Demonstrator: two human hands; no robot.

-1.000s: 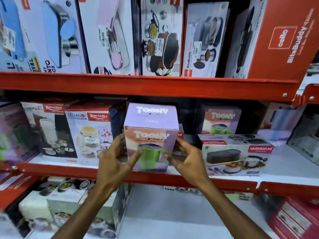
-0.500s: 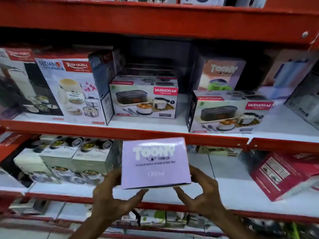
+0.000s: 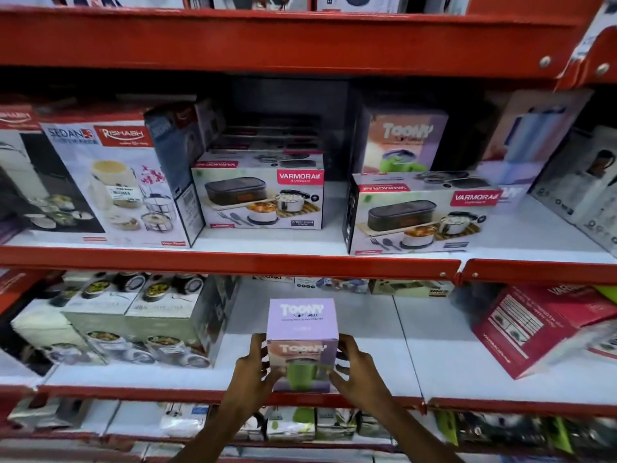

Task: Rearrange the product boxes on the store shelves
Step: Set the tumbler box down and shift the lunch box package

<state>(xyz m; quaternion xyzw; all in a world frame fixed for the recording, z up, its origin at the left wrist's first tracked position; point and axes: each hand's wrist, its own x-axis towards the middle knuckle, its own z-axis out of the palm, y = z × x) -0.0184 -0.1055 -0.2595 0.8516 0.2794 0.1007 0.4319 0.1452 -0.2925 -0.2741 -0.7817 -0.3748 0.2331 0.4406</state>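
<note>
A lilac Toony tumbler box (image 3: pixel 302 332) with a green mug printed on its front stands upright at the front edge of the lower white shelf (image 3: pixel 374 332). My left hand (image 3: pixel 255 370) presses its left side and my right hand (image 3: pixel 359 369) its right side, so both hold it. On the shelf above stand two Varmora lunch-box boxes (image 3: pixel 263 195) (image 3: pixel 417 215), a second Toony box (image 3: pixel 402 142) behind the right one, and Rishabh Sedan boxes (image 3: pixel 113 182) at the left.
Green-grey container boxes (image 3: pixel 133 322) fill the lower shelf's left. A red Varmora box (image 3: pixel 534 325) lies tilted at its right. Bare white shelf lies between them, around the held box. Red shelf rails (image 3: pixel 233 265) run across. More boxes sit on the bottom shelf.
The Toony box came off the middle shelf, moved down past its rail, and now stands on the lower shelf's front edge, still between both hands. My view dropped with it.
</note>
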